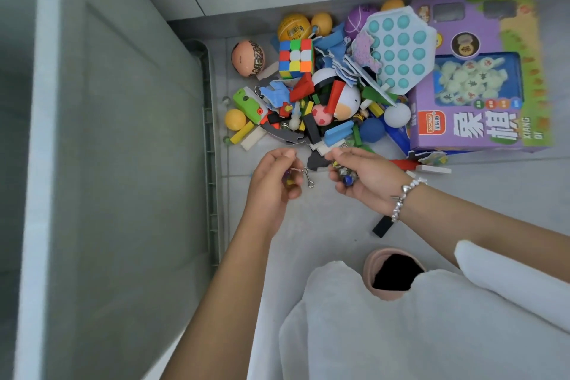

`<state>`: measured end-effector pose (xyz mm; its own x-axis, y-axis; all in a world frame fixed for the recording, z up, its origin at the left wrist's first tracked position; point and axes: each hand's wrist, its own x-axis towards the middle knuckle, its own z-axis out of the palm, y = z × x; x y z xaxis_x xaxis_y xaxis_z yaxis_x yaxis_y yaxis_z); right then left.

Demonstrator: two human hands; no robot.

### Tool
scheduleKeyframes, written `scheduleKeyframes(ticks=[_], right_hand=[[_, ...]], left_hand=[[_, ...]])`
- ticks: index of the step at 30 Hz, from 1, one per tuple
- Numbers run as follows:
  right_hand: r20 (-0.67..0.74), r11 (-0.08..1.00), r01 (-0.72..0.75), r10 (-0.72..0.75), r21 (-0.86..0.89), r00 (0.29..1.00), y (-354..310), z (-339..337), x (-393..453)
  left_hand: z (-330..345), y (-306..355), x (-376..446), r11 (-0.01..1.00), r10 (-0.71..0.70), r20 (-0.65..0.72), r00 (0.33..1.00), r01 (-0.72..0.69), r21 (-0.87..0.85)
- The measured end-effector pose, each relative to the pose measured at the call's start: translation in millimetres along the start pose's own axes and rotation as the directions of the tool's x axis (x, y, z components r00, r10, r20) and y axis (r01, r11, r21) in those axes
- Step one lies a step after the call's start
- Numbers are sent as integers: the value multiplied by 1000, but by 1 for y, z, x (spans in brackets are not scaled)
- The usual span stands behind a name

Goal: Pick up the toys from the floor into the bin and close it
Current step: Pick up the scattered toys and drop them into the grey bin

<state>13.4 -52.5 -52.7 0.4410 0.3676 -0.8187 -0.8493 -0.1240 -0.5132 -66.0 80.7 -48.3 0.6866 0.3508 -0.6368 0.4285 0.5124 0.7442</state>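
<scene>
A heap of toys lies on the grey floor: a colour cube (296, 58), orange balls (321, 23), wooden blocks (243, 132), a blue ball (372, 129), a teal pop-bubble board (398, 49) and a purple chess box (481, 95). My left hand (273, 182) is curled around small marbles and pinches a metal wire hook (308, 177) that dangles below its fingers. My right hand (361, 176), with a bead bracelet on the wrist, cups several marbles (347, 177) just below the heap. The grey-green bin (123, 139) fills the left side.
The bin's ribbed rim (211, 163) runs down beside my left forearm. A black block (383, 225) lies alone on the floor under my right wrist. A pink slipper (374, 268) and white trousers (401, 327) fill the bottom. A white block (433, 168) lies right of the heap.
</scene>
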Motion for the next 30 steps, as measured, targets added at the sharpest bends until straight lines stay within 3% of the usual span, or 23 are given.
scheduleKeyframes(ticks=[3, 11, 19, 24, 27, 30], right_hand=[[31, 999, 42, -42, -8, 999, -15, 18, -13], [255, 974, 173, -131, -148, 958, -70, 92, -90], [500, 952, 154, -2, -264, 866, -94, 190, -164], [471, 974, 6, 104, -226, 876, -71, 241, -181], [435, 988, -14, 80, -152, 897, -56, 260, -181], [449, 973, -4, 110, -231, 887, -46, 269, -176]], left_hand=[[4, 24, -19, 989, -8, -13, 1000, 6, -145], [-1, 103, -110, 974, 165, -188, 968, -190, -125], [-50, 153, -205, 863, 213, -439, 873, -379, -334], [-73, 158, -228, 781, 129, -505, 853, -402, -478], [-76, 157, -232, 794, 122, -573, 810, -426, -434], [-75, 158, -235, 796, 102, -618, 780, -437, -420]])
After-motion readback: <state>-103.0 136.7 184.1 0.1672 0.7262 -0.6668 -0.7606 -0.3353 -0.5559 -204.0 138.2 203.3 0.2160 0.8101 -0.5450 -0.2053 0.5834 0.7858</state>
